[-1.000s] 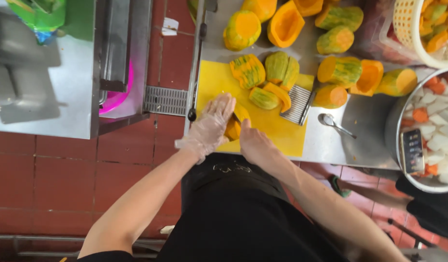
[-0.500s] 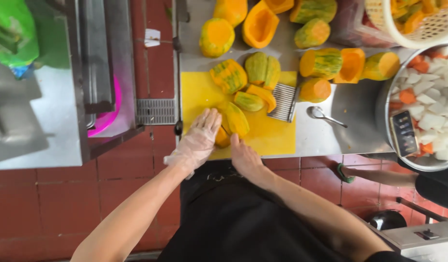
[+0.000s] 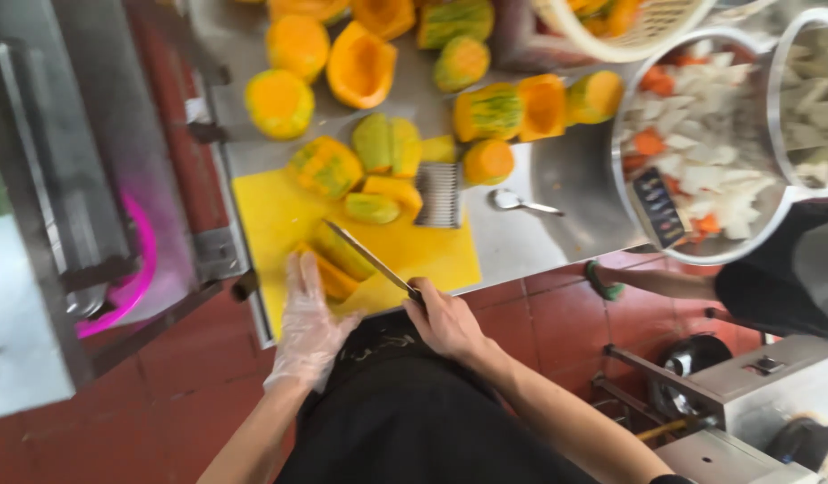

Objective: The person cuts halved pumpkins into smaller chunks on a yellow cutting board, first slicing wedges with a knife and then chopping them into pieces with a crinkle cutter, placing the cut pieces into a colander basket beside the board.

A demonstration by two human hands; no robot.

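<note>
Left hand (image 3: pixel 308 327), in a thin clear glove, pressed flat with fingers spread on the squash wedge (image 3: pixel 335 262) at the near edge of the yellow cutting board (image 3: pixel 269 208). Right hand (image 3: pixel 445 318) clenched on the handle of a long knife (image 3: pixel 369 258), blade laid across the wedge. Probably dense and stiff, rind slick; best pinned cut-face down.

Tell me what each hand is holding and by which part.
Right hand grips the knife by its handle. Gloved left hand steadies the pumpkin piece at its near end, on the yellow cutting board.
</note>
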